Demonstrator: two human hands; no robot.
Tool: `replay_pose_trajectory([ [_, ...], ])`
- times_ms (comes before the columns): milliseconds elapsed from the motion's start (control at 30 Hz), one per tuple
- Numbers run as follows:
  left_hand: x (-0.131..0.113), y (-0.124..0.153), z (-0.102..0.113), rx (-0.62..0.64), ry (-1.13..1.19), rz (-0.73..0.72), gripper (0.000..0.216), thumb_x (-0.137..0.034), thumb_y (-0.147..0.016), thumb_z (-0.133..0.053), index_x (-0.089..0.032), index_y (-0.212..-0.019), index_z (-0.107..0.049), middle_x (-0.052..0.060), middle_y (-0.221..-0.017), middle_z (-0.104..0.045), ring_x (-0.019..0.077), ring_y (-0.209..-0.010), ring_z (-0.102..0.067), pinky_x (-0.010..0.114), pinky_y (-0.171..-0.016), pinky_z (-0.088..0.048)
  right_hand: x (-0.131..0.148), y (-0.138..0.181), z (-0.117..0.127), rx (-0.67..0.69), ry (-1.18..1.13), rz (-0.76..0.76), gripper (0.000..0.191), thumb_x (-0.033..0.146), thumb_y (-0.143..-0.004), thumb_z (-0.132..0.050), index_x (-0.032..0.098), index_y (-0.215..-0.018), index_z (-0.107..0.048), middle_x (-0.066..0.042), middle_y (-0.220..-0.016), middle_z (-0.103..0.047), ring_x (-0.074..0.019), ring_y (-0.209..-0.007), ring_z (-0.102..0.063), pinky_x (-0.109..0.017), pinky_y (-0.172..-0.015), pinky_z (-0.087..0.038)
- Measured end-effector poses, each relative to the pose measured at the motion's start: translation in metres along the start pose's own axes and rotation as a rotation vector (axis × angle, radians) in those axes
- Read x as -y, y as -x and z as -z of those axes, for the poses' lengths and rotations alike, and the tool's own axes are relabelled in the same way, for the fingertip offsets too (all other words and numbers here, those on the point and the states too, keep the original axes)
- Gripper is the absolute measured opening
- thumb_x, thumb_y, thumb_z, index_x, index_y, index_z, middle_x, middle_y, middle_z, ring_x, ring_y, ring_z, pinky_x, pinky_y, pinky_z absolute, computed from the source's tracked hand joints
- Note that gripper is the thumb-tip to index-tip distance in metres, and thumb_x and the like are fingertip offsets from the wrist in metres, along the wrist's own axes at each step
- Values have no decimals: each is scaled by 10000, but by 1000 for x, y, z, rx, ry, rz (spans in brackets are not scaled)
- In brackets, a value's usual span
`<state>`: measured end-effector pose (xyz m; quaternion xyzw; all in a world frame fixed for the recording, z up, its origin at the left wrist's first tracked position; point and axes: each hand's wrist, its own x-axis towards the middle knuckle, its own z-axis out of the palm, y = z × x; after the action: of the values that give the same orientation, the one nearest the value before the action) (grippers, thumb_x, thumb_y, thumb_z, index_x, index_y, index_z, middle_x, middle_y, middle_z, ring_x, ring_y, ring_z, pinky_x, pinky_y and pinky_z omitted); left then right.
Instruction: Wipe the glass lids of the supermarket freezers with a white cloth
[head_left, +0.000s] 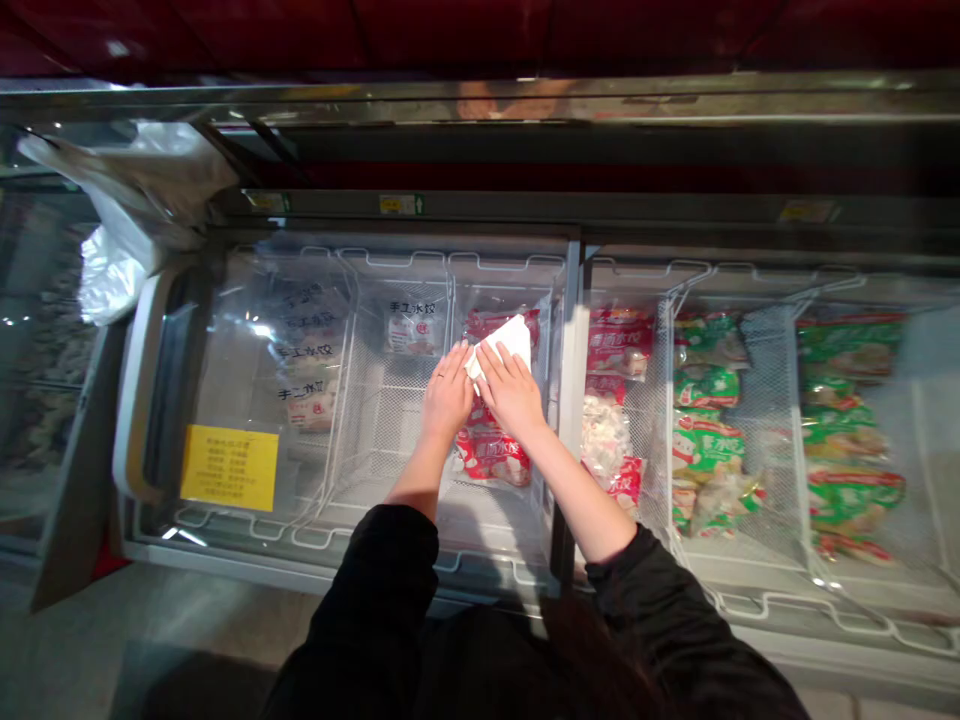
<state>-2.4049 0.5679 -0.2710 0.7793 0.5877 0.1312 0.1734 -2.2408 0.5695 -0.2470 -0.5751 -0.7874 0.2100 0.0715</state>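
White cloth [516, 335], perhaps folded, lies partly under the right hand [512, 392].

You are facing a dim scene; light is falling brightest on your left hand [448, 392], right hand [514, 392] and the white cloth [516, 336]. Glare is flaring on the glass lid [356, 400] and plastic bag [112, 275]. Shadow is darkening the floor [240, 610] at lower left. Blur and stretching are softening the outer edges.

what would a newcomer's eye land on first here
Probably the white cloth near the middle, under the right hand, with the left hand at its left edge. Next might come the bright yellow notice at lower left. The green packets on the right and the crumpled clear plastic at upper left also stand out.
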Motion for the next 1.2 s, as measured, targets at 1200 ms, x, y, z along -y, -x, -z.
replay_pose_trajectory([
  [1200,-34,-2,7,183,-180,-63,626,-295,-1113,-326,-154,-1723,-322,54,-1800,-237,234,-1677,-236,458,-1355,-297,-9,7,-13,-266,-60,-515,625,232,-1103,-261,50,-1695,-344,-172,-1775,-324,-257,-1670,-255,-476,-1387,-188],
])
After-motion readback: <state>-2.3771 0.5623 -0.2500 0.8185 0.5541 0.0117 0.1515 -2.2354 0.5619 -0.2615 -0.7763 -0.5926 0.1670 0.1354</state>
